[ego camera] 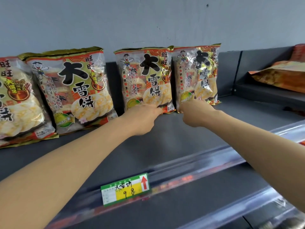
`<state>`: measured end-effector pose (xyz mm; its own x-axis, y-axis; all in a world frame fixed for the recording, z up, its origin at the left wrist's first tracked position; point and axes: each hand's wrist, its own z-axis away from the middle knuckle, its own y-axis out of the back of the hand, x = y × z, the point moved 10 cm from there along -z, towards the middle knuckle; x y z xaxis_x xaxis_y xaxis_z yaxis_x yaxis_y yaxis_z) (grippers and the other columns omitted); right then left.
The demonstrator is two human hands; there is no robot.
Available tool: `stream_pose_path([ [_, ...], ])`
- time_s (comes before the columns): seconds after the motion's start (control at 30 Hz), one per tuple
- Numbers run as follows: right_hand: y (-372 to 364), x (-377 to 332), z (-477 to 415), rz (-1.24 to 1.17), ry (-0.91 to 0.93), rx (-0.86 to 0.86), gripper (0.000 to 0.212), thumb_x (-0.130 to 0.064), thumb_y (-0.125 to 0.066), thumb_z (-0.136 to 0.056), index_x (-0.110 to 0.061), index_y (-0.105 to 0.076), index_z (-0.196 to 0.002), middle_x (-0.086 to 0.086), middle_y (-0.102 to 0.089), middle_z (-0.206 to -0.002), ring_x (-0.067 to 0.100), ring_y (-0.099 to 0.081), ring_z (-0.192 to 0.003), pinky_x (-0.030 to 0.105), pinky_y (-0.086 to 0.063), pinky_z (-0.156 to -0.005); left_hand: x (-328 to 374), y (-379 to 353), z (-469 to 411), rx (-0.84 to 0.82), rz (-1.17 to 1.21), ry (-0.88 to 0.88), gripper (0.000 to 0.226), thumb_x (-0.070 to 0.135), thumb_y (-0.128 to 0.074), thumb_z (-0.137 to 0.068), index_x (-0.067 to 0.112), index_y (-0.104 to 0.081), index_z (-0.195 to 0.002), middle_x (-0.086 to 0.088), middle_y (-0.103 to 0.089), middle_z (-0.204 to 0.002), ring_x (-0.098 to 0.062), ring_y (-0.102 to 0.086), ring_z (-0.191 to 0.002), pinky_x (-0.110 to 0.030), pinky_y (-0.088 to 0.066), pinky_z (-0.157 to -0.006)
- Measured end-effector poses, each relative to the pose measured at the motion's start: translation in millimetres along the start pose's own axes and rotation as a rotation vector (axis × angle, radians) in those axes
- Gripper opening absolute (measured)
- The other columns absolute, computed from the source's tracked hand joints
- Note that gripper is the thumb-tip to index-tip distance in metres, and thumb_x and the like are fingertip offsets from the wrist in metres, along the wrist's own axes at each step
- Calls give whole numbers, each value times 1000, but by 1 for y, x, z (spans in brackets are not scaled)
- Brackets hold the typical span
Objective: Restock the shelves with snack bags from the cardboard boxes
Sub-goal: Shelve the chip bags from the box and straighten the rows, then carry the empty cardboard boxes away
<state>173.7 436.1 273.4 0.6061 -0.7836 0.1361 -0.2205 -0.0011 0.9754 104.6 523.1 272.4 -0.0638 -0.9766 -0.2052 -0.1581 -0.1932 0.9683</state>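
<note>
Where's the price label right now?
Head view, bottom centre: the price label is on the shelf's front rail, between the two forearms, below the left hand.

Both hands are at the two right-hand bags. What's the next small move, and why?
Probably slide both bags a little leftward, then let go. The left hand and right hand touch the bottom edges of the middle bag and right bag, which stand upright; a dark gap separates them from the bag to their left.
</note>
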Motion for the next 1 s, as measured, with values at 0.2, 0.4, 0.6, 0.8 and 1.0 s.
stream_pose_path([
  [0.2,13,7,55,150,89,55,31,-10,-49,-88,-15,-61,-116,10,-62,-114,30,-57,-103,33,-34,-77,61,16,5,89,-156,-140,43,1,-40,-93,17,-49,-132,-5,-52,-123,-28,-52,-114,-46,-47,-89],
  [0.4,3,41,105,166,98,119,30,-17,-49,-90,-17,-61,-117,6,-66,-112,28,-59,-105,34,-42,-84,140,36,24,229,-146,-274,34,-3,-50,-87,9,-59,-118,-11,-60,-113,-33,-57,-103,-47,-46,-88],
  [0.6,-17,103,179,91,-63,63,20,-15,-48,-88,-13,-61,-103,8,-65,-107,32,-58,-102,32,-33,-72,225,34,44,325,-31,-454,22,-5,-64,-73,7,-68,-91,-12,-66,-85,-33,-63,-72,-44,-54,-65],
  [0.8,-75,173,283,-17,-452,-124,35,-17,-49,-88,-16,-59,-121,11,-64,-116,33,-59,-107,36,-48,-81,313,-16,46,159,110,-605,34,6,-43,-93,17,-55,-124,-5,-56,-118,-27,-55,-108,-40,-46,-91],
  [1.0,-144,194,415,-127,-832,-342,33,-22,-52,-90,-18,-62,-120,11,-63,-117,31,-61,-107,34,-52,-85,399,-80,73,-51,197,-795,32,9,-40,-97,17,-54,-124,-4,-54,-122,-27,-54,-112,-41,-46,-89],
])
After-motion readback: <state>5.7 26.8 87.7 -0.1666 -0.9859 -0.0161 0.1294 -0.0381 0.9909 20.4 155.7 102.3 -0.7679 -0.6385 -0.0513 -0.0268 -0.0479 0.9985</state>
